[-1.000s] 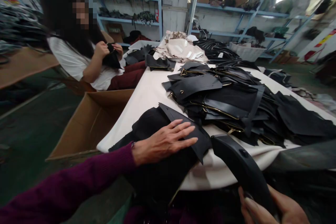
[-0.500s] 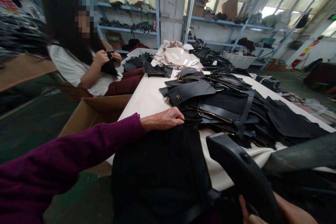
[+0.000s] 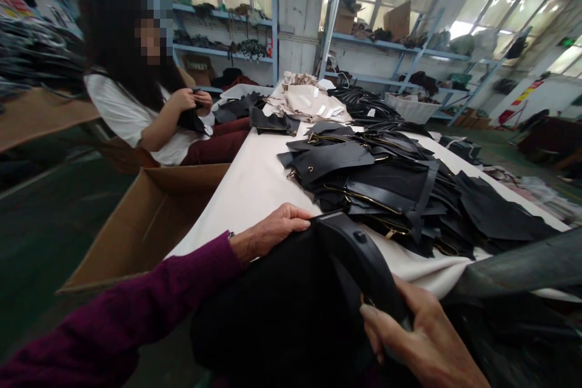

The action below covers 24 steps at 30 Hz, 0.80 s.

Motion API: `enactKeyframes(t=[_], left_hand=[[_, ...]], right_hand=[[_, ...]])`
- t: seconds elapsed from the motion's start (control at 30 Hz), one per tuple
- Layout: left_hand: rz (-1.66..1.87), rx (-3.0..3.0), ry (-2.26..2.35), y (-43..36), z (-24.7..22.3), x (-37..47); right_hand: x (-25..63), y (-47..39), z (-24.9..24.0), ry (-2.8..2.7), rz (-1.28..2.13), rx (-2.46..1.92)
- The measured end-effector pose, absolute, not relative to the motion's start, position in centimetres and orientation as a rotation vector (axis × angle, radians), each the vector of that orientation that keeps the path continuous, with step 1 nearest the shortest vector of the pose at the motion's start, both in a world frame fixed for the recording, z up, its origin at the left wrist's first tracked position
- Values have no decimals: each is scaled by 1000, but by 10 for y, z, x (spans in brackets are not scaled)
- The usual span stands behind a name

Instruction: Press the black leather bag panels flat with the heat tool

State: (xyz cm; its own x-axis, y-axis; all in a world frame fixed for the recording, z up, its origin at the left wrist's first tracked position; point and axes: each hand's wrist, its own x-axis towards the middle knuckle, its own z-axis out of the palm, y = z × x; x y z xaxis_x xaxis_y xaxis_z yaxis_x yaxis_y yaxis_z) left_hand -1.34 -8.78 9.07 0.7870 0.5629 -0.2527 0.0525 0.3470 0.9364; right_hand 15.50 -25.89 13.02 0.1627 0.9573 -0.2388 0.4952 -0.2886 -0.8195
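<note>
My left hand (image 3: 275, 231), in a purple knit sleeve, pinches the upper edge of a black bag piece (image 3: 273, 309) between thumb and fingers. The piece hangs down in front of me, its lower part dark and hard to make out. My right hand (image 3: 422, 327) is wrapped around a curved black handheld tool (image 3: 364, 254) with a wide, flat nose and a small button on its back. The nose rests at the top edge of the bag piece, close to my left fingertips. What exact kind of tool it is I cannot tell.
Black bag pieces with gold zippers (image 3: 377, 188) lie heaped on the white-covered table (image 3: 259, 170). Beige pieces (image 3: 309, 100) are stacked farther back. A cardboard box (image 3: 136, 224) stands left of the table. A co-worker (image 3: 136, 97) sits beyond it, handling black material. A grey pipe-like bar (image 3: 522, 267) crosses at right.
My right hand has brought the tool up and left to the bag piece's top edge. My left hand has moved slightly left and down, still pinching the piece.
</note>
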Motion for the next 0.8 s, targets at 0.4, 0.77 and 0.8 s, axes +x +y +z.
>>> enactKeyframes(t=[0.4,0.77,0.8], left_hand=[[403,1115,594,-90,77,-14],[514,1897,628,-51,141,-27],[620,2072,632,-40,160,-28]], right_hand=[[150,-265,126,-1414,1142,-1929],[184,-268,144,-1334,746,-2020],[189,-276,141,-1309,671,-2038]])
